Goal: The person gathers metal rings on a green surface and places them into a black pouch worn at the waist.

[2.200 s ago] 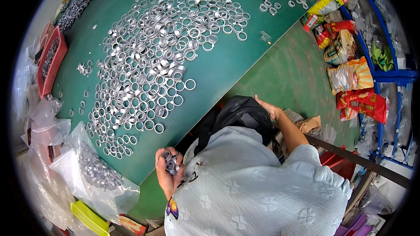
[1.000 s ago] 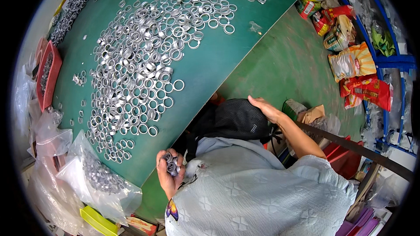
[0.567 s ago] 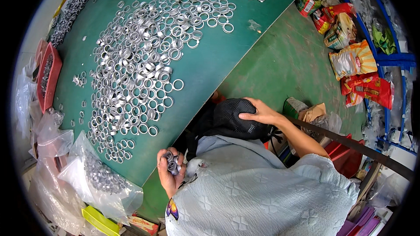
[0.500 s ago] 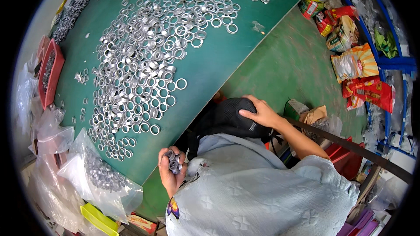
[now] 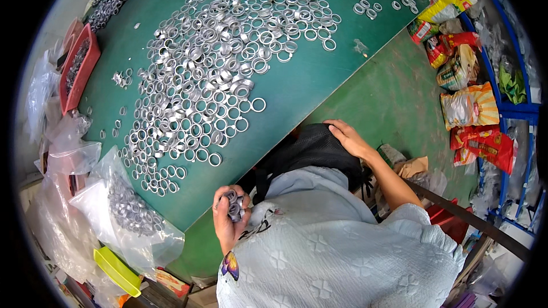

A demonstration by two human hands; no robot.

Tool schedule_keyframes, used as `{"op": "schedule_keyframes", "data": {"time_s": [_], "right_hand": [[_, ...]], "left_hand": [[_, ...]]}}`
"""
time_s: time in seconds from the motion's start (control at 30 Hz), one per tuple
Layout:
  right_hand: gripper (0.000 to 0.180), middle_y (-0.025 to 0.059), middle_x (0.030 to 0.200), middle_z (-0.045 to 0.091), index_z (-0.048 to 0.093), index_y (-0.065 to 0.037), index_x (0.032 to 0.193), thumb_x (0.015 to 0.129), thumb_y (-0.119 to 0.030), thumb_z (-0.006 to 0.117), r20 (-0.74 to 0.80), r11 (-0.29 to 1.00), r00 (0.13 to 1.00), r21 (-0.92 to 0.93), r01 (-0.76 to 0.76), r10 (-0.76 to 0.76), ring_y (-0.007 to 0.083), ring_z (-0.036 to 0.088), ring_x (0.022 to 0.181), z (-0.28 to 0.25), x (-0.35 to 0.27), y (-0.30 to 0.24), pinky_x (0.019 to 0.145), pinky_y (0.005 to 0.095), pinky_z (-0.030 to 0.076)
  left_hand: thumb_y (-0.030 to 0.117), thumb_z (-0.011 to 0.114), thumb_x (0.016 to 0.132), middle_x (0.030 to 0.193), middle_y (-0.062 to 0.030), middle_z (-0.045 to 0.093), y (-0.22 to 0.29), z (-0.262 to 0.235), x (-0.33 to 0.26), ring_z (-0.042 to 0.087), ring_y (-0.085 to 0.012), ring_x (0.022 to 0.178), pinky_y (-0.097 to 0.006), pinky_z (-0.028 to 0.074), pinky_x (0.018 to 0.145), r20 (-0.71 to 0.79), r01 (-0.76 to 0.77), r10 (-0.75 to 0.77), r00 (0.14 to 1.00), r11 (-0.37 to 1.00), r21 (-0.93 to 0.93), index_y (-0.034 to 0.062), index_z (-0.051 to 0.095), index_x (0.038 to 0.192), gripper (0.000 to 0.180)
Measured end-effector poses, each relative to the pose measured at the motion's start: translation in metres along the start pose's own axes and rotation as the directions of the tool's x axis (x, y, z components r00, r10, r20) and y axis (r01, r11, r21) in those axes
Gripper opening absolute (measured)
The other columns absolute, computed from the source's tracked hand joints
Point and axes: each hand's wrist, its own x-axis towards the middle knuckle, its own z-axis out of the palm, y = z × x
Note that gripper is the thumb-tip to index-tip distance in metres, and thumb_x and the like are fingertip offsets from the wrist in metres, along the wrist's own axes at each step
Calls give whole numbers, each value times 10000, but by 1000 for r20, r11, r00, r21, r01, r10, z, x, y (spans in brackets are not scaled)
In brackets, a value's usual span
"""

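Several small grey metal rings are bunched in my left hand, its fingers curled round them near the table's front edge. My right hand lies on a black mesh-like item over my lap, its fingers stretched out and holding nothing. In front of me a large heap of silvery rings spreads over the green table, some flat, others standing on edge or stacked. A clear plastic bag with more rings in it rests at the table's left corner.
A red tray of small dark parts stands at the left edge. A yellow-green tray lies at the lower left. Colourful packets line a blue rack on the right. A dark bar runs beside my right arm.
The view has shifted slightly, so the table and its rings sit further right. My left hand still holds its rings, and my right hand stays on the black item.
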Motion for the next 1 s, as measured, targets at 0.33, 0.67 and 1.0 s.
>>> {"op": "schedule_keyframes", "data": {"time_s": [0.33, 0.67, 1.0], "right_hand": [[769, 207, 1418, 345, 344, 47, 1364, 906, -568, 406, 86, 929, 942, 156, -336, 326, 304, 303, 1329, -5, 13, -23, 1095, 339, 213], [807, 205, 1458, 282, 339, 52, 1368, 908, -610, 330, 148, 938, 938, 104, -330, 313, 303, 233, 1369, 0, 36, 28, 1121, 345, 157], [744, 164, 1395, 400, 465, 1, 1306, 917, -612, 302, 193, 928, 933, 161, -335, 303, 275, 342, 1301, 0, 37, 36, 1093, 336, 215]], "left_hand": [[277, 587, 887, 993, -124, 505, -1, 10, 3, 481, -185, 744, -207, 409, 418, -55, -29, 28, 998, 999, -18, 134, 531, 1134, 291], [275, 605, 875, 985, -119, 519, 1, 8, 2, 485, -197, 737, -221, 414, 427, -80, -34, 30, 996, 998, -54, 118, 540, 1095, 278], [255, 603, 886, 984, -114, 531, 2, 9, 2, 502, -199, 757, -226, 422, 457, -89, -37, 27, 996, 993, -111, 109, 542, 1081, 251]]}}
